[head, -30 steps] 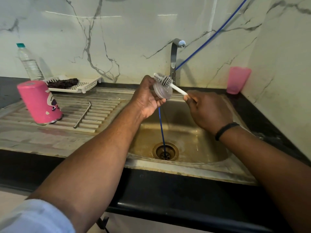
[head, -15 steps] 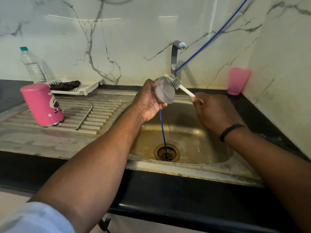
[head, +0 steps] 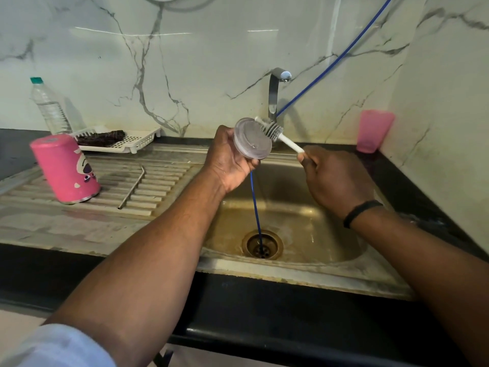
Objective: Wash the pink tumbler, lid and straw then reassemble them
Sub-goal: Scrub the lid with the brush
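Pink tumbler [head: 64,169] upside down on drainboard, w/ cartoon print. Metal straw [head: 132,189], bent top, lies just beside it on ridges. Clear round lid [head: 252,138] held tilted over sink.

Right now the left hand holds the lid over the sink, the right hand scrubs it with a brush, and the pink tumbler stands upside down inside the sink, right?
Not quite. The head view shows the tumbler upside down on the ribbed drainboard left of the sink, not inside it. The rest holds: the left hand holds the lid, and the right hand works the brush against it.

Open sink basin [head: 304,221] below — blue hose [head: 255,205] down its middle.
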